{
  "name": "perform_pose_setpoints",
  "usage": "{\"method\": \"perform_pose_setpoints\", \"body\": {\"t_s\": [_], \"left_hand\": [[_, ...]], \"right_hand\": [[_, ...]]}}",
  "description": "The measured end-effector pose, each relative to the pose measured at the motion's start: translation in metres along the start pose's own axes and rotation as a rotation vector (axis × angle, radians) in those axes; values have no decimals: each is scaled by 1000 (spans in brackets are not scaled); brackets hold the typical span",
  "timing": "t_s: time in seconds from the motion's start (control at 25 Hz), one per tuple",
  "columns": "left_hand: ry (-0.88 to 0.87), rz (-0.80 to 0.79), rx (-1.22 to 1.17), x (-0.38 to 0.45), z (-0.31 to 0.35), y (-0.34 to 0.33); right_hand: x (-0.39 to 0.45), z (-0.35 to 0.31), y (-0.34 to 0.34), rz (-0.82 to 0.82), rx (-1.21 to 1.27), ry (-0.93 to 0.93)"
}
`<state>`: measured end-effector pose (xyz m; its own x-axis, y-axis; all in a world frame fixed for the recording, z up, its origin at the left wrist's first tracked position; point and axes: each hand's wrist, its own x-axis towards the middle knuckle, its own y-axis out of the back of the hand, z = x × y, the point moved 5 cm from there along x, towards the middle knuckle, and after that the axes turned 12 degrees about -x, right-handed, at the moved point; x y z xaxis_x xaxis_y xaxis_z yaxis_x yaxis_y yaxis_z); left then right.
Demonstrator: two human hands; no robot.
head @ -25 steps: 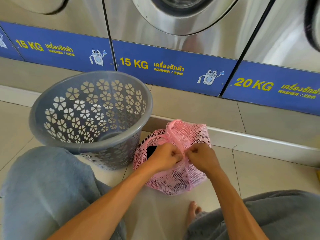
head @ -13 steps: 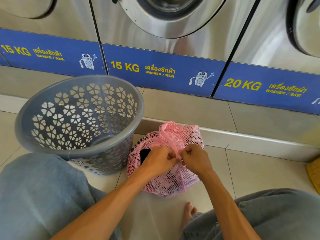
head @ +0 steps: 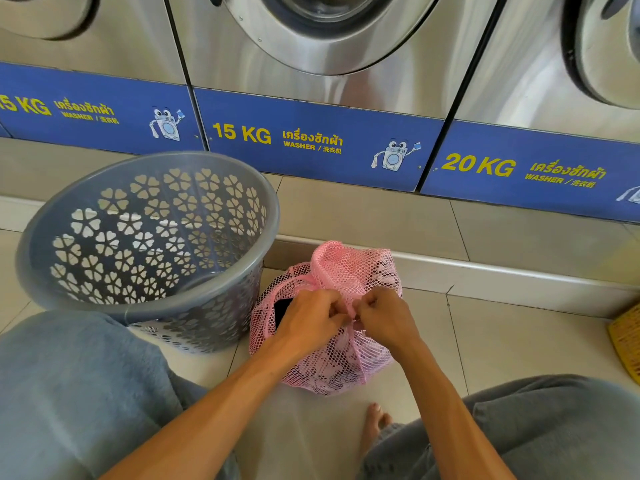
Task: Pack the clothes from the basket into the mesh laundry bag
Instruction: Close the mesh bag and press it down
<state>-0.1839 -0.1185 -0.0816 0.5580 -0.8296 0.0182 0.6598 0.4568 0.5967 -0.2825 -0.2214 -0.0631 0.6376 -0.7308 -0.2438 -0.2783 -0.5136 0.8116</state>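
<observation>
A pink mesh laundry bag [head: 349,268] sits on the tiled floor, stuffed with clothes; a dark garment and patterned fabric show through the mesh. My left hand [head: 308,322] and my right hand [head: 386,315] meet at the gathered neck of the bag, fingers curled and pinching the mesh or its cord there. What exactly they pinch is hidden by the fingers. The grey plastic basket [head: 62,220] with flower-shaped holes stands to the left of the bag, touching it, and no clothes show inside.
A row of steel washers [head: 322,46] with blue labels stands behind a raised tiled step [head: 485,275]. My knees in grey trousers [head: 69,393] flank the bag, and a bare foot [head: 374,424] is near it. A yellow basket edge [head: 627,341] shows at the right.
The view shifted slightly, so everything sits a little further left in frame. Both hands stay pinched at the bag's neck, working it with small finger movements.
</observation>
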Motion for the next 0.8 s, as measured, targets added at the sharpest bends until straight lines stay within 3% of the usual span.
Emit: {"method": "perform_pose_setpoints", "body": {"t_s": [0.52,0.72,0.8], "left_hand": [[-86,24,70,-5,10,2],[14,-97,90,-4,-1,-8],[30,-118,133,-2,-4,-5]], "right_hand": [[-2,-1,2,-21,67,-36],[0,-1,-2,-33,39,9],[-1,-1,-4,-124,-37,80]]}}
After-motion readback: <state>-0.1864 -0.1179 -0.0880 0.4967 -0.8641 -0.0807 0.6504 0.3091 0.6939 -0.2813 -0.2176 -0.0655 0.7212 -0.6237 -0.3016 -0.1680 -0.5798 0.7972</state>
